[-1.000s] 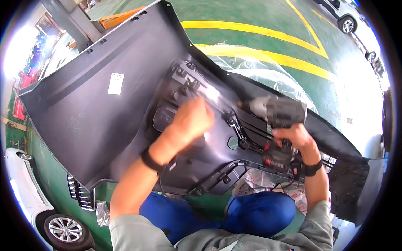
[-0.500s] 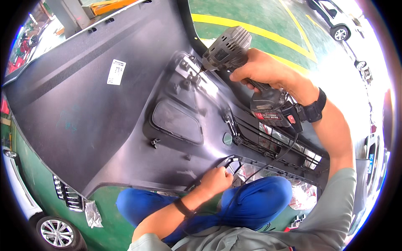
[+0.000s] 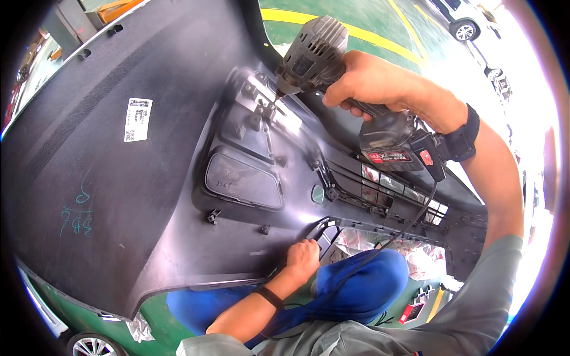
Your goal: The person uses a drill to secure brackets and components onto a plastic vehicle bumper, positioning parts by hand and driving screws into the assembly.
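A large black car bumper cover lies with its inner side up across my lap. My right hand is wrapped round the grip of a grey cordless power driver, its battery pack below the hand. The driver's bit points down at a metal bracket on the bumper cover's far part; whether it seats on a screw is too small to tell. My left hand is closed on the near edge of the bumper cover, beside an opening; its fingertips are partly hidden.
A cable runs from the driver toward my lap. Plastic bags and a red-and-black box lie on the green floor at right. Parked cars show at upper right and lower left, its wheel visible.
In view, the bumper cover has shifted left, its left part lower. The driver has moved slightly left and up, still at the bracket. Both hands keep their holds.
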`<action>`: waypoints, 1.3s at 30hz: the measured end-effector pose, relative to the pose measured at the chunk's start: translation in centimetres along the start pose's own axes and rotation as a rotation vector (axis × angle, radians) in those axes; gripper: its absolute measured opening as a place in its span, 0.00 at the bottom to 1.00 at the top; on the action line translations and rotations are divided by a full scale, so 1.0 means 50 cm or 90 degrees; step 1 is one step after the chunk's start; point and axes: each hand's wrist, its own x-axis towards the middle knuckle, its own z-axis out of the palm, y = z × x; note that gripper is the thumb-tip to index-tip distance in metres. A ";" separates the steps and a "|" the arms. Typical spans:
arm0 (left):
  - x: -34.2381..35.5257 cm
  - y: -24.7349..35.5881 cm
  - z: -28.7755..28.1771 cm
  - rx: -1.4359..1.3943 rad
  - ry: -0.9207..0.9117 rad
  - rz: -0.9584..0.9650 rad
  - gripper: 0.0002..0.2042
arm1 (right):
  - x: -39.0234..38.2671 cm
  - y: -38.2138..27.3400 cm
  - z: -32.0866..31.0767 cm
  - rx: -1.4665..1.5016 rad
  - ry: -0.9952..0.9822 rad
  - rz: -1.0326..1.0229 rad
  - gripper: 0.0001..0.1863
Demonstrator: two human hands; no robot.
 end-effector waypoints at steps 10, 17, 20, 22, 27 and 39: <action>-0.001 -0.004 -0.007 -0.015 0.003 -0.006 0.13 | 0.005 -0.009 -0.010 0.001 -0.028 -0.013 0.14; 0.001 -0.002 -0.010 -0.025 -0.004 -0.010 0.13 | 0.000 0.000 -0.008 0.005 -0.014 -0.009 0.15; 0.002 -0.003 -0.007 -0.034 -0.003 -0.010 0.13 | 0.000 0.005 -0.010 0.006 -0.018 -0.012 0.16; 0.003 -0.002 -0.010 -0.033 -0.008 -0.008 0.13 | -0.003 0.006 -0.013 0.005 -0.019 -0.013 0.16; 0.003 -0.002 -0.009 -0.035 -0.006 -0.017 0.13 | -0.008 -0.003 -0.006 -0.012 -0.009 -0.038 0.08; 0.005 -0.004 0.005 -0.035 0.025 -0.018 0.11 | -0.007 -0.005 -0.003 -0.068 0.007 -0.018 0.10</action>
